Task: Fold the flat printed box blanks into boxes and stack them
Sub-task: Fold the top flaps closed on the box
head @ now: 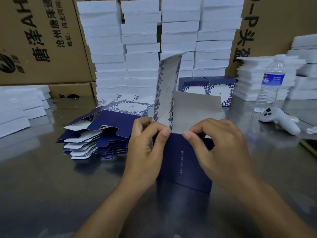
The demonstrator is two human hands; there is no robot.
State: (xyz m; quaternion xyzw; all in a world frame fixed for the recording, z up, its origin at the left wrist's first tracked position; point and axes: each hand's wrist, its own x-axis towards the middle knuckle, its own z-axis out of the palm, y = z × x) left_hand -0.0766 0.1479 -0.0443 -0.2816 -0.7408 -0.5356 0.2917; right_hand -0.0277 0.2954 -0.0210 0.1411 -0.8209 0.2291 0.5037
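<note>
Both hands centre frame pinch a half-formed navy box [184, 162]: left hand [145, 145] and right hand [221, 145] clamp thumbs and fingers on its top edge. Flat blanks [96, 134] sit centre left. Best: crease along the score evenly, keep walls square.

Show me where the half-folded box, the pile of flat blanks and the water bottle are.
half-folded box [192, 169]: head view, on its navy front panel.
pile of flat blanks [111, 121]: head view, on the top navy sheet.
water bottle [273, 79]: head view, on its blue label.
</note>
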